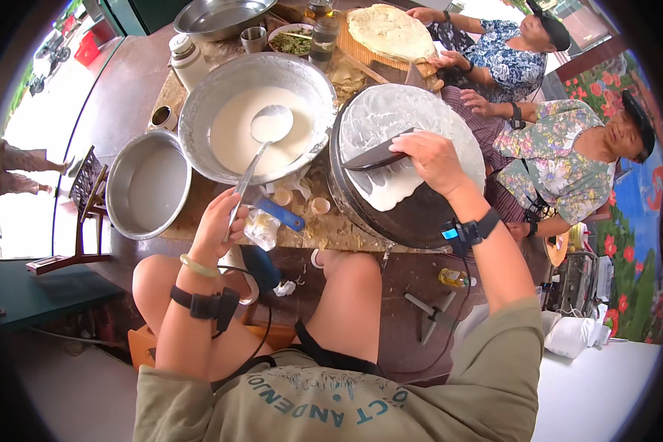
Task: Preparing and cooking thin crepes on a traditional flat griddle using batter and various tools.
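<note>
My left hand point(219, 219) is closed around the handle of a metal ladle point(272, 124). The ladle's bowl holds white batter and sits over a large metal basin point(199, 121) of the same batter. In my right hand point(431, 158) is a dark, flat scraper point(376, 156), its edge down on the round black griddle point(427, 225). A thin layer of white batter point(405, 110) covers much of the griddle, with a bare dark area at its near right. Batter lies thicker beside the scraper.
An empty metal basin point(149, 184) stands at the left. Near the table edge lie a blue-handled tool point(281, 214) and eggshells point(320, 205). Beyond are a thermos point(188, 62), a bowl of chopped greens point(291, 41) and stacked flatbreads point(390, 33). Two people sit at the right.
</note>
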The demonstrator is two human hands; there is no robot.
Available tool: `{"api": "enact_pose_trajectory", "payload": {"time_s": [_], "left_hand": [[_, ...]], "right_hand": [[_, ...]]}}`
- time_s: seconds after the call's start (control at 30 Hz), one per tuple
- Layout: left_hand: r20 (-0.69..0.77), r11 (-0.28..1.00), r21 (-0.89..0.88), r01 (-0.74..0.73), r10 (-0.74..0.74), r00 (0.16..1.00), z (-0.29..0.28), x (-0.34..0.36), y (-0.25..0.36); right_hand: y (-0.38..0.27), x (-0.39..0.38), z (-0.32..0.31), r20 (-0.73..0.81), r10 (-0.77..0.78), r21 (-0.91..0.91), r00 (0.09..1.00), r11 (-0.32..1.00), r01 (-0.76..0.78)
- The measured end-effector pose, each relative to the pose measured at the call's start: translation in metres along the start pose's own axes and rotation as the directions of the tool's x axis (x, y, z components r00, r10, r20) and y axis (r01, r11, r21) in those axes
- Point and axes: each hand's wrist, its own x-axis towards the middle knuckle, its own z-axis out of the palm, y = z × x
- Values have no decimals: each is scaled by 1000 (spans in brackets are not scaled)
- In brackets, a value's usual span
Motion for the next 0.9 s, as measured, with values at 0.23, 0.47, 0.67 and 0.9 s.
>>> {"api": "enact_pose_trajectory", "payload": {"time_s": [0.23,0.47,0.67,0.9], "left_hand": [[-133,992,128,7,11,991,-4,-2,1],[-166,955,283,87,-40,985,6,-5,15],[-76,598,729,-333,554,829,-7,-24,35],[54,355,789,-501,772,633,34,-21,53]], "right_hand": [[5,-52,-40,180,-114,31,977,993,110],[1,-21,-7,40,-127,60,991,990,124],[5,-67,-44,156,-153,-4,976,988,155],[-5,-36,-19,114,-228,188,967,961,205]]}}
